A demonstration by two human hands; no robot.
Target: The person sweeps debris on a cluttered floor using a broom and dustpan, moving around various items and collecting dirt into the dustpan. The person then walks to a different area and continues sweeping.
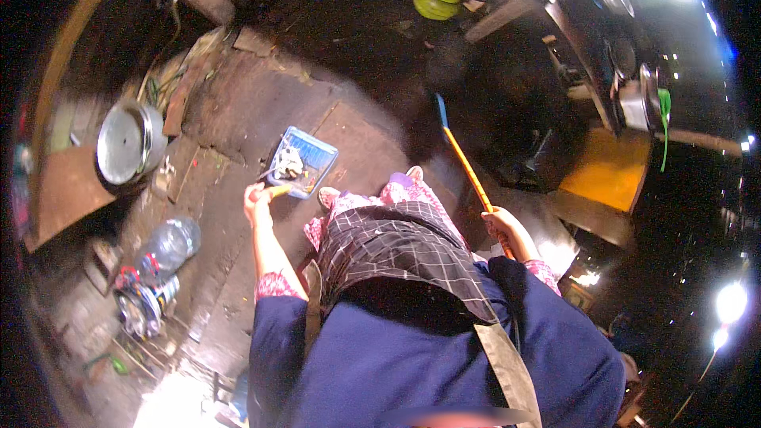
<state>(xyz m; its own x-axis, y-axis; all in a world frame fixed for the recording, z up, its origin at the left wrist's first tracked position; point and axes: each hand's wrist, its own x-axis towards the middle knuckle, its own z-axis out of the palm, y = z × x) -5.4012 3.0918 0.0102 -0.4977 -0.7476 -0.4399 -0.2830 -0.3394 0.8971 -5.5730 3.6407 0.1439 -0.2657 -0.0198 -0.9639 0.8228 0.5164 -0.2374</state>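
Observation:
My left hand (257,197) is closed on the yellow handle of a blue plastic dustpan (321,157), which hangs or rests just before my feet. Crumpled whitish scraps (288,161) and small bits of debris lie in the pan. On the other side, my right hand (504,223) grips an orange stick handle (467,166) with a blue upper part (441,110). That stick slants up and away from me, and its far end fades into the dark, so what it carries cannot be told.
At the left are a large metal pot (122,142), a clear plastic bottle (172,244) and a container of rubbish (142,309). A yellow-green rounded container (437,0) stands ahead. Toward the right are an orange-topped surface (609,169) and a shelf with metal pots (636,104).

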